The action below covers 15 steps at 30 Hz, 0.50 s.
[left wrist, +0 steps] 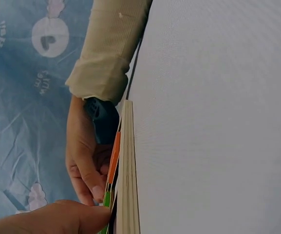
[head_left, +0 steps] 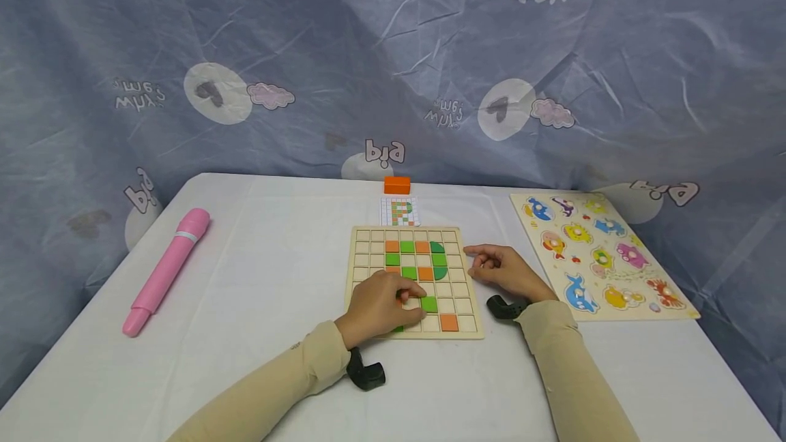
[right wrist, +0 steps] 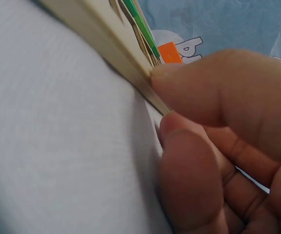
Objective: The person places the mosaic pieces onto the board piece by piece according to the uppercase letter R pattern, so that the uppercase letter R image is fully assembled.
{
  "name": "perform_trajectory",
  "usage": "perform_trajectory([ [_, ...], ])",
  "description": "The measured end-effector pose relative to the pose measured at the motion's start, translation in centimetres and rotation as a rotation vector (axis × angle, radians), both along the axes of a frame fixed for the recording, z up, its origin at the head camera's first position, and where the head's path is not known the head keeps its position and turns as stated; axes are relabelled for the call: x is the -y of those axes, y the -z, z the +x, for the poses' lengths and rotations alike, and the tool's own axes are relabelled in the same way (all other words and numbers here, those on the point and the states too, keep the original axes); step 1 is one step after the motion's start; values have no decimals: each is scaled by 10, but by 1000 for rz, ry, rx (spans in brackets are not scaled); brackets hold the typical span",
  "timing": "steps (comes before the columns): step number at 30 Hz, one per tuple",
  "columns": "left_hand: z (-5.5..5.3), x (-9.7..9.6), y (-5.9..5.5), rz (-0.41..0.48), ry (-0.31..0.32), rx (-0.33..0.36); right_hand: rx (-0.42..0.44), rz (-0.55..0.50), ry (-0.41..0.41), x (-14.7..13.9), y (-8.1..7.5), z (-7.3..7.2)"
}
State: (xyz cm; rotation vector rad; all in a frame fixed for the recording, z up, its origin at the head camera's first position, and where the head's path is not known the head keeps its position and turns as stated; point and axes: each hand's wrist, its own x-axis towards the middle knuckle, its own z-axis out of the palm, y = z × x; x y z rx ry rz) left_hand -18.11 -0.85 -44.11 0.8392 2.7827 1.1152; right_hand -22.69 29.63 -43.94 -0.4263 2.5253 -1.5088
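A wooden grid board (head_left: 460,290) lies on the table, with orange, green and rounded dark green tiles in some of its squares. My left hand (head_left: 383,302) reaches over its lower part; thumb and index finger pinch the sides of a green square tile (head_left: 429,305) low on the grid. That thumb (left wrist: 89,219) touches the tile's edge in the left wrist view. Another green tile is partly covered by the left hand. Beside the board's right edge is my right hand (head_left: 506,270). Its index finger (right wrist: 198,85) touches the rim, and it holds nothing.
Behind the board lies a small pattern card (head_left: 400,211), with an orange block (head_left: 396,185) behind that. A pink microphone-shaped stick (head_left: 166,271) lies at the left. At the right is a wooden puzzle board (head_left: 589,254) with sea animals. A patterned blue curtain (head_left: 368,53) hangs behind the table.
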Motion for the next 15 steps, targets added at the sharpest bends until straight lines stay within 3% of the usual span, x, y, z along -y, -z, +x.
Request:
perform_trajectory([
  [6, 2, 1, -3, -17, -1, 17, -9, 16, 7, -1, 1, 1],
  [15, 4, 26, -12, 123, -81, 60, 8, 37, 38, 0, 6, 2],
])
